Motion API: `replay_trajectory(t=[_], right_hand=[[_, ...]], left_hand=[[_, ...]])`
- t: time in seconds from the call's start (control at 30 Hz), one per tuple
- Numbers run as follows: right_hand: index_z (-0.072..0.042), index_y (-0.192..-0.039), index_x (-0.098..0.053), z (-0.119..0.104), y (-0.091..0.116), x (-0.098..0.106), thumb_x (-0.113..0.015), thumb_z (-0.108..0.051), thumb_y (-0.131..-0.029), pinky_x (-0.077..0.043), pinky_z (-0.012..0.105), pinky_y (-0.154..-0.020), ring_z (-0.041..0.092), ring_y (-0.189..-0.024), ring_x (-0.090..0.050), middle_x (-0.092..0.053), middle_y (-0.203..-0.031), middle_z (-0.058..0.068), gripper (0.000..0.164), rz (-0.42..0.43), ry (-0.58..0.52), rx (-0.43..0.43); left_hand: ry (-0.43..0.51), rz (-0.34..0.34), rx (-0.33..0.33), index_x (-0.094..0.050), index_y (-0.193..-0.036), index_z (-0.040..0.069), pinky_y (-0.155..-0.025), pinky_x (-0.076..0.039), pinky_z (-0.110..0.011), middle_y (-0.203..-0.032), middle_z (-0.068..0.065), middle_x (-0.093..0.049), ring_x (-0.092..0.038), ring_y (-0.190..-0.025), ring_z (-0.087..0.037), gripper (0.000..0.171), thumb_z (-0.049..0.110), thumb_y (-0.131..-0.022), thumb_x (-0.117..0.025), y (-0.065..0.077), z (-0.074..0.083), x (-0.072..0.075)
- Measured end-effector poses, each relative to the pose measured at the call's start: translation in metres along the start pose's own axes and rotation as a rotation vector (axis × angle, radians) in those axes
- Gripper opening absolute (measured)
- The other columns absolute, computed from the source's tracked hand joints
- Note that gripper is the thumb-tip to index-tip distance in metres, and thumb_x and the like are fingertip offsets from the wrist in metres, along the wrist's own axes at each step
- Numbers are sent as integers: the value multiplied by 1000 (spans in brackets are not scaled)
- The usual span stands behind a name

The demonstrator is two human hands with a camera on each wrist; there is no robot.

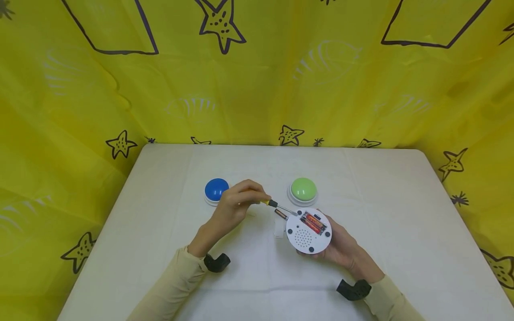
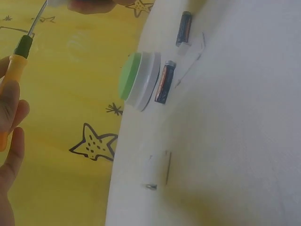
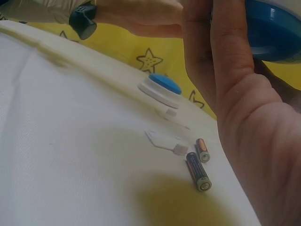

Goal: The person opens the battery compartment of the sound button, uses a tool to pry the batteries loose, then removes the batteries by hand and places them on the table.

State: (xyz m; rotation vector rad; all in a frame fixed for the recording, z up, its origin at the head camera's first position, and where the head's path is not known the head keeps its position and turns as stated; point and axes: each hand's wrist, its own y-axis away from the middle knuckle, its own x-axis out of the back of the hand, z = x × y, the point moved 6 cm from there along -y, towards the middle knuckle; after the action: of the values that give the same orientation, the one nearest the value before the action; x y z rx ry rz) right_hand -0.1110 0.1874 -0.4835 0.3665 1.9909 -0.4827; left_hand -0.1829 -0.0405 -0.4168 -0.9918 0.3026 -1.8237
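My left hand (image 1: 240,203) grips a screwdriver (image 2: 18,66) with a yellow handle and dark collar. Its metal shaft reaches to the white underside of a round push button (image 1: 303,238), near the battery slot. That button is held bottom up in my right hand (image 1: 341,245), its blue dome (image 3: 273,33) facing down in the right wrist view. Red batteries (image 1: 314,223) lie in the open slot, beside a patch of speaker holes. Whether the screwdriver tip touches the casing, I cannot tell.
Two loose batteries, one dark battery (image 3: 198,172) and another battery (image 3: 202,150), lie on the white table with a white cover (image 3: 162,141). Behind stand a blue button (image 1: 217,189) and a green button (image 1: 303,189). A small metal piece (image 2: 150,187) lies on the table. Yellow curtain (image 1: 257,89) surrounds it.
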Motion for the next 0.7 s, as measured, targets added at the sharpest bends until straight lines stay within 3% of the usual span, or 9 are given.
replay_trajectory(t=[0.17,0.3,0.47,0.7], right_hand=[[-21,-155,-48,0,3,1,-17,-48,-114,-57,34,-102,39,-133,-60,-57,-149,16,58,34,-15,18],[-20,-153,-51,0,5,3,-18,-48,-114,-53,41,-110,37,-135,-60,-57,-149,14,58,61,-29,28],[-21,-152,-53,0,7,5,-19,-47,-114,-46,46,-118,31,-138,-59,-57,-151,12,57,76,-23,33],[-21,-151,-53,2,8,4,-20,-46,-114,-57,39,-104,39,-131,-62,-60,-146,14,56,91,3,26]], left_hand=[[-24,38,25,-80,-107,9,-84,-61,-24,-105,-5,-71,-68,-93,-16,37,-20,-89,-66,4,-4,1],[-92,39,124,-79,-110,12,-90,-61,-26,-108,-2,-71,-69,-100,-16,33,-13,-90,-71,5,-11,0],[-235,-43,228,-76,-117,16,-97,-58,-29,-113,1,-67,-68,-106,-17,36,-9,-92,-71,6,-21,-9],[-400,-127,225,-75,-118,16,-91,-58,-32,-113,-2,-67,-68,-98,-23,34,-6,-92,-72,6,-25,-23]])
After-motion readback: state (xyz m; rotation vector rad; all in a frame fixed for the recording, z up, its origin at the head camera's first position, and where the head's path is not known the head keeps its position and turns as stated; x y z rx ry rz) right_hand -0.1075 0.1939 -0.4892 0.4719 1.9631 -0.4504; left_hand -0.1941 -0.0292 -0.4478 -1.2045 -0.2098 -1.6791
